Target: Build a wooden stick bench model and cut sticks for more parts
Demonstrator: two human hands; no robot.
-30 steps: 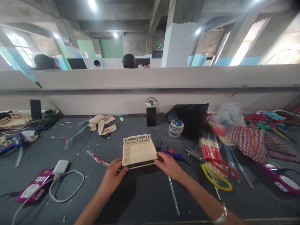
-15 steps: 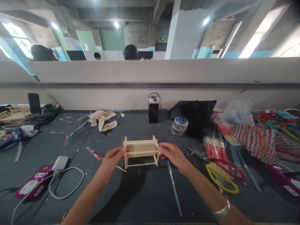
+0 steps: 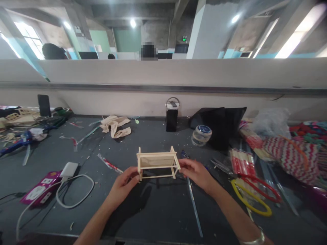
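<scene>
Miniature wooden frame (image 3: 158, 160) held at both ends.
Left end gripped by left hand (image 3: 124, 186), right end by right hand (image 3: 198, 174).

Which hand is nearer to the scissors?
Right. The right hand, at the right end of the wooden frame, is just left of the scissors; the left hand is farther off, at the frame's left end.

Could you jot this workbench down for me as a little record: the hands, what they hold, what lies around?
Left hand: fingers at left end of small wooden frame
Right hand: fingers at its right end
Beyond frame: upright dark phone; clear jar with blue lid
Far left: purple power strip, white plug
Right side: scissors, one handle red, one yellow
</scene>
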